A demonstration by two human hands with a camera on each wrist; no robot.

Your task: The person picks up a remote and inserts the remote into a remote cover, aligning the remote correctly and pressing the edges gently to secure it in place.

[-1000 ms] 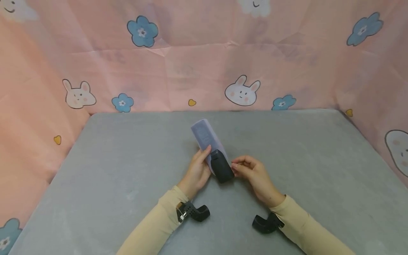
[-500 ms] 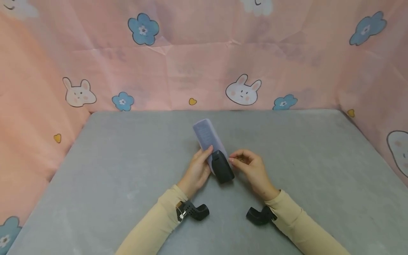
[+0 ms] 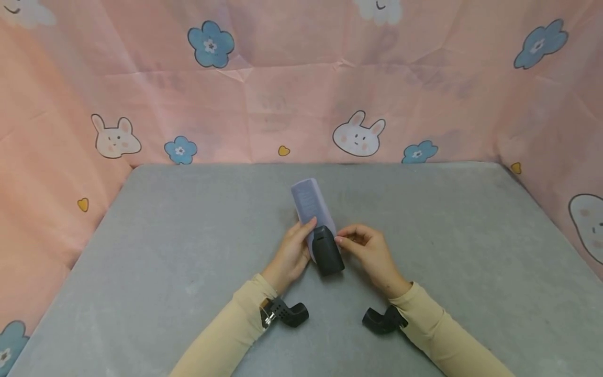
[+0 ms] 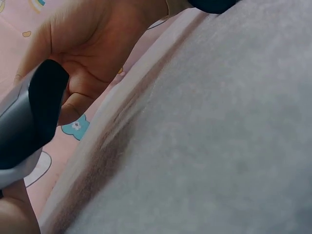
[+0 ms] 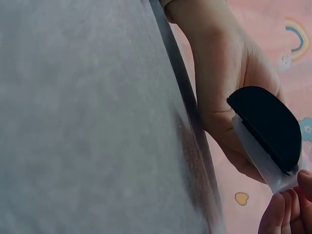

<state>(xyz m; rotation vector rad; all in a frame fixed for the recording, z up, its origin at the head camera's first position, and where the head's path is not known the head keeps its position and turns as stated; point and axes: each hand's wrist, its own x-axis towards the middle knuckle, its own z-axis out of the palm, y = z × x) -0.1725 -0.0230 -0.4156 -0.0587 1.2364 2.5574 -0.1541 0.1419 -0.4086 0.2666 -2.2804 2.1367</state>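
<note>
A flat lilac bottle (image 3: 308, 201) with a black cap (image 3: 328, 254) tilts over the grey table, cap end toward me. My left hand (image 3: 289, 259) grips its side, thumb across the front above the cap. My right hand (image 3: 374, 256) pinches at the bottle's right edge beside the cap. In the right wrist view, my right fingertips (image 5: 285, 209) hold a pale translucent corner just under the black cap (image 5: 270, 124). The left wrist view shows the cap's end (image 4: 39, 109) close up, with my right hand (image 4: 92, 48) behind it.
A grey cloth-covered table (image 3: 188, 235) lies beneath both hands. Pink patterned fabric (image 3: 292, 94) hangs behind it and along both sides. A black wrist mount (image 3: 285, 312) sits on the left cuff, another mount (image 3: 383, 319) on the right.
The bottle has turned a little more upright, its far end shifting right. My right hand has moved slightly left, its fingertips up along the bottle's edge. My left hand keeps its grip.
</note>
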